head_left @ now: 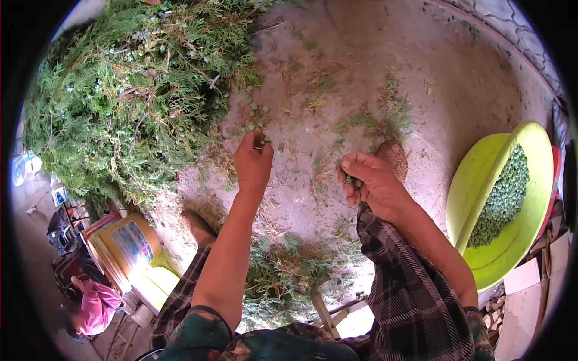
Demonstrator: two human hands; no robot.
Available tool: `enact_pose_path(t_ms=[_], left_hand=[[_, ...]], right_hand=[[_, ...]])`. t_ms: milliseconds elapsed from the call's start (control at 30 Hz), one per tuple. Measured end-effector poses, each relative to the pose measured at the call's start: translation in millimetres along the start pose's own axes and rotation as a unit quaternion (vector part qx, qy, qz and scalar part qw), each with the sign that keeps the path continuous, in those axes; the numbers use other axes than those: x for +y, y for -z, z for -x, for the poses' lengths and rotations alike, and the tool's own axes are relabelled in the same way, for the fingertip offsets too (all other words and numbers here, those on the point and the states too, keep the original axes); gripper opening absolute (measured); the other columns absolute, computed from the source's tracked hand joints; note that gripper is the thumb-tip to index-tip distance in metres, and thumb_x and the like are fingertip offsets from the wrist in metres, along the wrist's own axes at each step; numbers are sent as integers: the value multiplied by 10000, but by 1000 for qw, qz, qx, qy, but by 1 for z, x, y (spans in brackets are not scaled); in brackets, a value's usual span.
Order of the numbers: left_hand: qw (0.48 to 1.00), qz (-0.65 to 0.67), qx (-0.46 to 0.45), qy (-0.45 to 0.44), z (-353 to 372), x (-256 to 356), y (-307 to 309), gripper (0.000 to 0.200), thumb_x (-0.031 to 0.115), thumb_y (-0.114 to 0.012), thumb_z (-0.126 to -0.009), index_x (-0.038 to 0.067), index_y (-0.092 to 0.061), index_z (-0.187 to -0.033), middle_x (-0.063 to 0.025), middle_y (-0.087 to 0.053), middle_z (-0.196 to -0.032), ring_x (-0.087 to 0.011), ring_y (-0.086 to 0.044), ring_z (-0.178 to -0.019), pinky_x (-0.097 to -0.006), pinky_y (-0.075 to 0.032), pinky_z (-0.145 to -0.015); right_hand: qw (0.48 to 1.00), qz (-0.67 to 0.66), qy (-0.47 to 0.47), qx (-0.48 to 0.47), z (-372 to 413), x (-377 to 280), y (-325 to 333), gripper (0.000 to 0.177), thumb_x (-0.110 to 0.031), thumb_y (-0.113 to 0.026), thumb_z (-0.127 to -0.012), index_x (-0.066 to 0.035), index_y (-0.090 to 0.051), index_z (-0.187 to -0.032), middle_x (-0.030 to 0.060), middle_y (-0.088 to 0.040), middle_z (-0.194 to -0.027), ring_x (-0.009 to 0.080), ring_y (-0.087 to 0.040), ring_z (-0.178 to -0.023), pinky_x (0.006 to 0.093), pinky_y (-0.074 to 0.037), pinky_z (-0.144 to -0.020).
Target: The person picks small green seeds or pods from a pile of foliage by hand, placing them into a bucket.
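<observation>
My left hand (253, 161) is closed, with a small sprig of round green cones (263, 143) pinched between thumb and fingers. Several more cones show just beyond its fingertips, over the floor. To the right, my right hand (374, 183) is curled around green cones (354, 181), partly hidden by the fingers. The two hands are apart, both above the dusty floor. A large heap of cut conifer branches (138, 102) with bluish-green cones lies at the upper left. On the right stands a lime-green basin (475, 174) holding a mass of picked cones (504, 201).
Loose green clippings (391, 114) are scattered on the concrete floor (337, 54). More branches (289, 271) lie between my legs. A yellow bucket (129, 243) stands at the lower left, near a person in pink (96, 307). Cardboard (524, 301) is beside the basin.
</observation>
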State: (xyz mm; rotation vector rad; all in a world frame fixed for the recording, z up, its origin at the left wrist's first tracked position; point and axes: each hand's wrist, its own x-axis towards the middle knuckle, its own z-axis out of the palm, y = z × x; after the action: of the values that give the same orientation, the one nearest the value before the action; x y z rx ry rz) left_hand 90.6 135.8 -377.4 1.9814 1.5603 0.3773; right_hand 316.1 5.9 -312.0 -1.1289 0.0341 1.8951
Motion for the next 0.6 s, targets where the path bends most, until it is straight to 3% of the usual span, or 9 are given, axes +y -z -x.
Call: enact_pose_path(t_ms=[67, 100, 167, 267, 333, 433, 600], left_hand=[[962, 264, -7, 65, 6, 16, 8, 213, 36, -618, -789, 19, -578, -997, -54, -598, -801, -125, -563, -663, -252, -452, -582], [962, 265, -10, 64, 11, 33, 17, 213, 36, -618, -789, 19, -578, -997, -54, -598, -801, -125, -563, -663, -252, -452, -582], [924, 328, -120, 153, 20, 71, 36, 172, 28, -623, -808, -8, -583, -972, 4, -585, -803, -40, -517, -679, -195, -429, -588], [902, 360, -201, 128, 34, 94, 47, 164, 25, -633, -810, -9, -590, -965, 4, -601, -832, -36, -521, -677, -188, -434, -602], [914, 337, -199, 105, 42, 104, 47, 133, 17, -626, -820, -6, -592, -947, 6, -605, -827, -38, -528, -684, -189, -443, -617], [891, 377, -238, 88, 47, 109, 49, 73, 10, -598, -839, -7, -581, -908, -4, -598, -805, -41, -528, -729, -200, -451, -634], [887, 415, -183, 90, 50, 107, 42, 65, 51, -605, -854, 7, -583, -897, -7, -602, -809, -48, -530, -701, -206, -445, -610]], right_hand=[[997, 72, -1, -8, -4, -5, -5, 218, -261, -519, -924, -45, -529, -951, 36, -549, -816, 100, -534, -629, 267, -495, -543], [998, 70, 0, -5, -8, -4, -7, 218, -261, -519, -924, -45, -529, -951, 36, -549, -816, 100, -534, -629, 267, -495, -543], [995, 89, 18, -36, -18, -3, -9, 286, -309, -503, -929, -32, -532, -994, 37, -554, -838, 104, -542, -680, 278, -507, -574], [995, 23, 41, -89, -23, -6, -25, 354, -350, -491, -929, -19, -535, -1045, 40, -556, -860, 112, -548, -714, 285, -517, -591], [992, 2, 37, -122, -23, -11, -32, 377, -364, -485, -929, -14, -536, -1061, 46, -556, -862, 121, -550, -721, 297, -522, -597], [984, 5, 35, -174, -29, -7, -30, 429, -406, -472, -926, -3, -534, -1061, 67, -540, -895, 139, -550, -739, 314, -525, -608], [983, -32, 19, -182, -32, 2, -20, 464, -422, -456, -929, 25, -526, -1035, 92, -524, -931, 164, -566, -755, 335, -529, -615]])
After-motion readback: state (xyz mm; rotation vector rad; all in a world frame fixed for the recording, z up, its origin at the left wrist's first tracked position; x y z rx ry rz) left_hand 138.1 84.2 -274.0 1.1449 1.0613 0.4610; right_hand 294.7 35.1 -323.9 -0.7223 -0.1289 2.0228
